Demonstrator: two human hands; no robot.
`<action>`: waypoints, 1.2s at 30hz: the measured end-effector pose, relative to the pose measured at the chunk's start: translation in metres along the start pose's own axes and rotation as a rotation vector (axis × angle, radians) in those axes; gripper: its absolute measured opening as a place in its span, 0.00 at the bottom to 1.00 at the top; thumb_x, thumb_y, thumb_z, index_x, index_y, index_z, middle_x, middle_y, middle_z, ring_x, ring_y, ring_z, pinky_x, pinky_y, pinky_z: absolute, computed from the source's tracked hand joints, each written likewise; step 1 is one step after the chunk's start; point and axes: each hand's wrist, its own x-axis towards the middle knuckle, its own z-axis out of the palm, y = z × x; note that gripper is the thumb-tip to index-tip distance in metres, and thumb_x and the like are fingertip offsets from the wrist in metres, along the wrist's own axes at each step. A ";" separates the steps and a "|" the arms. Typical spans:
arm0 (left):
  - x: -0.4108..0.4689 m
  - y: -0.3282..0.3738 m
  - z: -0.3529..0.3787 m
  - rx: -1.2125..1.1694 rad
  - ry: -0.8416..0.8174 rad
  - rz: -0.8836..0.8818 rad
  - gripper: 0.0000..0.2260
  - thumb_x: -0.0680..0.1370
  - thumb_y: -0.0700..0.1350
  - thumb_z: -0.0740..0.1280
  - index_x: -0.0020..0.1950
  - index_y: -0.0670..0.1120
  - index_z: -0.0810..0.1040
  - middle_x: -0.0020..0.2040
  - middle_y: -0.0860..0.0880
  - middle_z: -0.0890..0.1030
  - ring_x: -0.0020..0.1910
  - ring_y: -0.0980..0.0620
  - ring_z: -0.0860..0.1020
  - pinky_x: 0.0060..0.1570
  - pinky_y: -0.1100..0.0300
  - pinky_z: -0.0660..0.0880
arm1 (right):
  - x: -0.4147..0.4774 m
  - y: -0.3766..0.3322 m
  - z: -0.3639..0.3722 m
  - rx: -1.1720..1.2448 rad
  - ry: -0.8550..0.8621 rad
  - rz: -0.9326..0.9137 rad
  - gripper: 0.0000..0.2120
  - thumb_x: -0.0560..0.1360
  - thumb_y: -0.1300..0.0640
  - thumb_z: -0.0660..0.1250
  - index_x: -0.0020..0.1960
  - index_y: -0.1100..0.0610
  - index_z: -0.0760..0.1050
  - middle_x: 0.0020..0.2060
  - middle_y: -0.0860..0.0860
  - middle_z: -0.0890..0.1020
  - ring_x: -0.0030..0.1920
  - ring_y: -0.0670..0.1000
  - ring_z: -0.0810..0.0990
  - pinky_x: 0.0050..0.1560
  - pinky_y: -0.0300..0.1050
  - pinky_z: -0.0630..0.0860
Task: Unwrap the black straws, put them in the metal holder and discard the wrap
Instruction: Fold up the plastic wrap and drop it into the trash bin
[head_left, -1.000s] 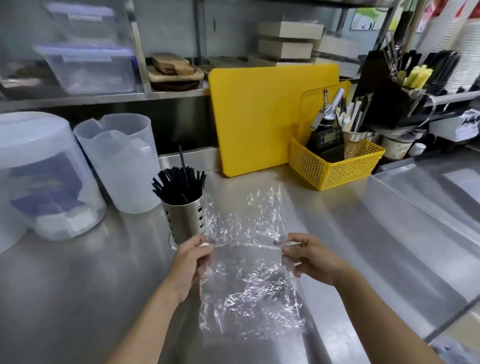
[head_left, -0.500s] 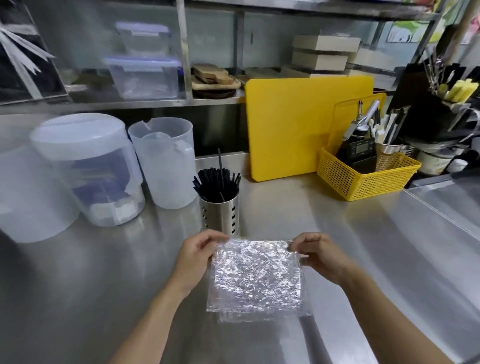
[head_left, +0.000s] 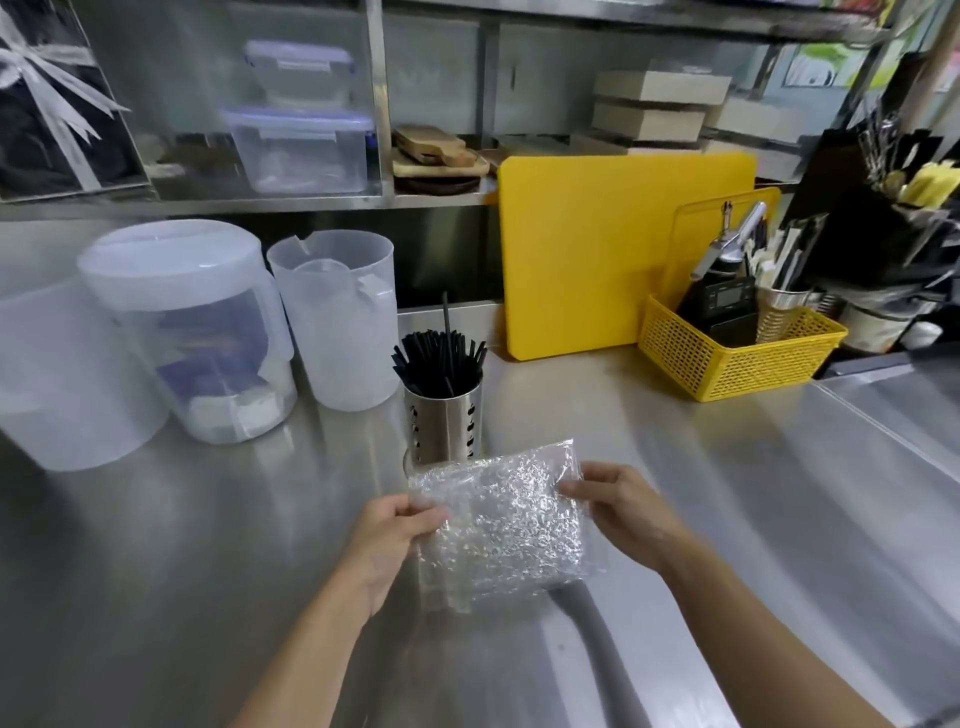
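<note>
A bundle of black straws (head_left: 440, 364) stands upright in the perforated metal holder (head_left: 444, 427) on the steel counter; one straw sticks up higher than the rest. Just in front of the holder I hold the clear crinkled plastic wrap (head_left: 501, 525), folded into a roughly square pad and slightly tilted. My left hand (head_left: 395, 538) pinches its left edge and my right hand (head_left: 621, 512) grips its upper right edge. The wrap's top edge overlaps the holder's base in view.
Translucent plastic jugs (head_left: 332, 317) and a lidded container (head_left: 192, 332) stand at the left. A yellow cutting board (head_left: 587, 254) leans on the back wall, beside a yellow basket (head_left: 727, 358) with tools. A shelf with boxes runs behind. A counter seam lies at right.
The wrap went from a long open sheet to a folded square, and is now folded smaller and lifted closer to the holder. Both hands moved nearer each other.
</note>
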 end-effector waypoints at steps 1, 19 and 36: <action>-0.001 0.000 0.003 -0.022 0.022 0.025 0.03 0.71 0.36 0.70 0.38 0.41 0.78 0.37 0.45 0.76 0.40 0.49 0.72 0.41 0.59 0.68 | -0.002 0.002 -0.001 -0.034 -0.022 0.038 0.19 0.65 0.65 0.72 0.53 0.71 0.76 0.48 0.62 0.81 0.50 0.57 0.79 0.51 0.46 0.77; 0.007 0.061 0.087 0.797 -0.348 0.565 0.05 0.74 0.48 0.68 0.45 0.57 0.73 0.43 0.55 0.79 0.43 0.60 0.77 0.46 0.62 0.70 | -0.049 -0.017 -0.033 -0.560 -0.082 -0.065 0.07 0.67 0.67 0.72 0.44 0.64 0.79 0.36 0.54 0.82 0.39 0.50 0.79 0.46 0.42 0.75; -0.006 0.016 0.238 0.298 -0.259 0.171 0.03 0.74 0.38 0.68 0.44 0.40 0.75 0.38 0.47 0.78 0.35 0.56 0.76 0.35 0.70 0.70 | -0.090 -0.023 -0.182 -0.048 0.225 -0.057 0.06 0.69 0.64 0.71 0.42 0.63 0.74 0.30 0.53 0.75 0.29 0.50 0.75 0.28 0.41 0.74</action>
